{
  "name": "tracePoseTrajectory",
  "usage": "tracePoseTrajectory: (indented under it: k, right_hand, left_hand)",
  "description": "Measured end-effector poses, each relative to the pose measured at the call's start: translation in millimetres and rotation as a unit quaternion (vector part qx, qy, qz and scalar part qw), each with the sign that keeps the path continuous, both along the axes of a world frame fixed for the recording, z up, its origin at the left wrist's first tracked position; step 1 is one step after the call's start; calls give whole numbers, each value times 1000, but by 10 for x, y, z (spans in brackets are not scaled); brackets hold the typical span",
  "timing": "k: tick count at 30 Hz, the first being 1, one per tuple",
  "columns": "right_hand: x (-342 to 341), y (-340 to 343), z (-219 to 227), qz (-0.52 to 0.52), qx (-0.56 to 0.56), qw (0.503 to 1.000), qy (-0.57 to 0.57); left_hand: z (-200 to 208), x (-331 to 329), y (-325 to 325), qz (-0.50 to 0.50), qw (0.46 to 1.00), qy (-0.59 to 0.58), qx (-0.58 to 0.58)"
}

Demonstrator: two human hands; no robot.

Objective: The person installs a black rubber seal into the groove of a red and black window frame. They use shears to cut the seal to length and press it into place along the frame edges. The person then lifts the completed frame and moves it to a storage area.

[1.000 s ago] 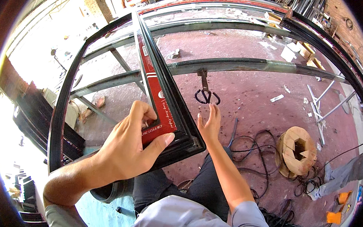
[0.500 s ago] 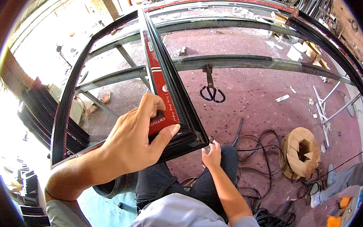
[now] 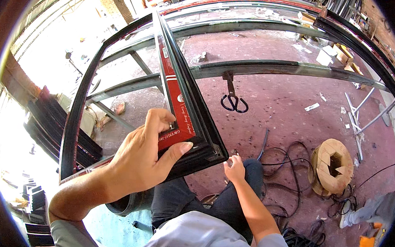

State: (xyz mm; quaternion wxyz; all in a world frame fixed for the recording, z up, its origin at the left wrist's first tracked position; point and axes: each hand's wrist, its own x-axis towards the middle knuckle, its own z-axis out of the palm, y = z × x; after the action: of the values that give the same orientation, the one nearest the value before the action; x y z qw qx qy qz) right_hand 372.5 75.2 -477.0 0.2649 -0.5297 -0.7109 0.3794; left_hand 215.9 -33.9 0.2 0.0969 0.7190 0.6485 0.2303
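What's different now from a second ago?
The right hand came down and back, and is now by the right knee, fingers more curled. I can't tell if it holds anything. The left hand still grips the black frame; the scissors stay at the metal bar.

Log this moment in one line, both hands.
left hand: holding black-and-red frame near corner | right hand: beside that corner, contact unclear | scissors: at grey crossbar

Left hand (image 3: 136, 158) gripping black frame (image 3: 201, 123) between thumb (image 3: 176, 151) and fingers (image 3: 158, 117), right hand (image 3: 235, 170) just beside frame corner (image 3: 216, 154), scissors (image 3: 231, 95) beyond right fingers (image 3: 236, 160), spool (image 3: 323, 164) right of them.
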Motion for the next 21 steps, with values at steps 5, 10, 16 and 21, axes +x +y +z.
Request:
tracePoseTrajectory:
  k: [5, 10, 16, 21]
  right_hand:
    - [4, 1, 32, 11, 1, 1000, 6]
    - [14, 30, -38, 13, 0, 1000, 19]
    - [-10, 27, 26, 12, -42, 999, 17]
    - [-20, 41, 49, 15, -58, 998, 33]
  left_hand:
    - [-18, 33, 14, 15, 1000, -4, -2]
    - [-57, 9, 25, 12, 1000, -19, 12]
    - [43, 43, 74, 32, 999, 0, -25]
    - [-16, 70, 94, 36, 999, 36, 9]
